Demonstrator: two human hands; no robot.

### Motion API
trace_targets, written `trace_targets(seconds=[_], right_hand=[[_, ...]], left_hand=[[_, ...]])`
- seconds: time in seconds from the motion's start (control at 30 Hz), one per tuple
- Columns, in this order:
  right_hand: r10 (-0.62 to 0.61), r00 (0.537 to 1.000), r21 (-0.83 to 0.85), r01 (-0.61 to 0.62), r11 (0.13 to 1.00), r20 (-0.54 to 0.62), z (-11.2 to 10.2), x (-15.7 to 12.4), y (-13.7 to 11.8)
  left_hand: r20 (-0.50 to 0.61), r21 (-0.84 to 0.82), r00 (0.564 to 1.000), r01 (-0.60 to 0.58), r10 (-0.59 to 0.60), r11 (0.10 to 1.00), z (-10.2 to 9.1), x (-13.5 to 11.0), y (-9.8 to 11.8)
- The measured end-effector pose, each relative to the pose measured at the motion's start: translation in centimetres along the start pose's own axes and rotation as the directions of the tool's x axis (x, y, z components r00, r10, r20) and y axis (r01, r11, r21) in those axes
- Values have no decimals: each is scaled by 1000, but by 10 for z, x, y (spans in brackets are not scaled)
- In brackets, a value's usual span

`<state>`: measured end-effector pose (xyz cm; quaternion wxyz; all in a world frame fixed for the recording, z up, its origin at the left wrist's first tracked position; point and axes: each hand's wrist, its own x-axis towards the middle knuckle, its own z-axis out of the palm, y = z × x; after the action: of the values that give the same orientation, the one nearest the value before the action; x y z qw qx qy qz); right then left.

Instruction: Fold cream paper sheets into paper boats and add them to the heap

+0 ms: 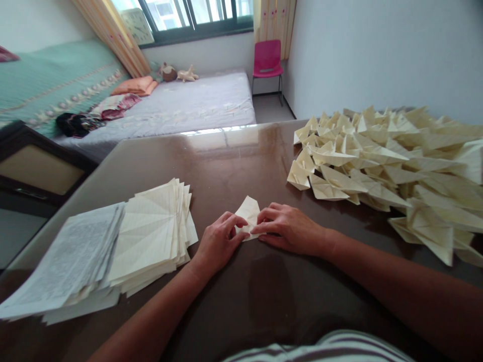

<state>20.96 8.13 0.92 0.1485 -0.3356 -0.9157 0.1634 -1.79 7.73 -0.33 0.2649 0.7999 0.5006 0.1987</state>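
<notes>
Left hand [220,236] and right hand [286,228] pinch a small paper [247,209], seemingly mid-fold.
Folded shapes [396,168] lie right of their grip; even pressing seems needed.

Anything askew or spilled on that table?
Nothing looks spilled. The cream sheets left of the left hand are stacked unevenly, corners fanning out; the folded papers on the right lie in a jumbled heap.

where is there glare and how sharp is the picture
In the head view, the window is washed bright and reflects off the glossy table's far edge; in the same head view, text on the printed sheets is too soft to read, and the folded paper's creases look faint.
</notes>
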Motion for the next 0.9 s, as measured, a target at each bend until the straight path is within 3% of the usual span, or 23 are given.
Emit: trace_targets(seconds=[0.2, 0.3, 0.4, 0.47, 0.57, 0.67, 0.9], right_hand=[[-27, 996, -218, 45, 975, 82, -3, 1, -5], [-35, 993, -276, 66, 959, 116, -5, 0, -8], [-51, 989, -313, 93, 945, 138, -8, -1, -11], [-53, 988, -330, 99, 939, 145, -7, -3, -15], [-17, 991, -365, 66, 929, 135, -3, -8, -25], [26, 993, -420, 25, 907, 116, 2, -14, -35], [27, 997, -488, 14, 873, 77, 12, -19, -48]], left_hand=[[-50, 40, 998, -34, 36, 999, 5, -2, -1], [-80, 168, 982, -158, 174, 973, 5, -4, 1], [3, 377, 924, -356, 383, 855, 3, -11, 5], [109, 484, 893, -432, 437, 761, 3, -18, 8], [218, 616, 891, -442, 398, 653, 6, -29, 15], [245, 703, 902, -418, 355, 576, 10, -38, 21], [257, 703, 919, -390, 299, 594, 12, -39, 22]])
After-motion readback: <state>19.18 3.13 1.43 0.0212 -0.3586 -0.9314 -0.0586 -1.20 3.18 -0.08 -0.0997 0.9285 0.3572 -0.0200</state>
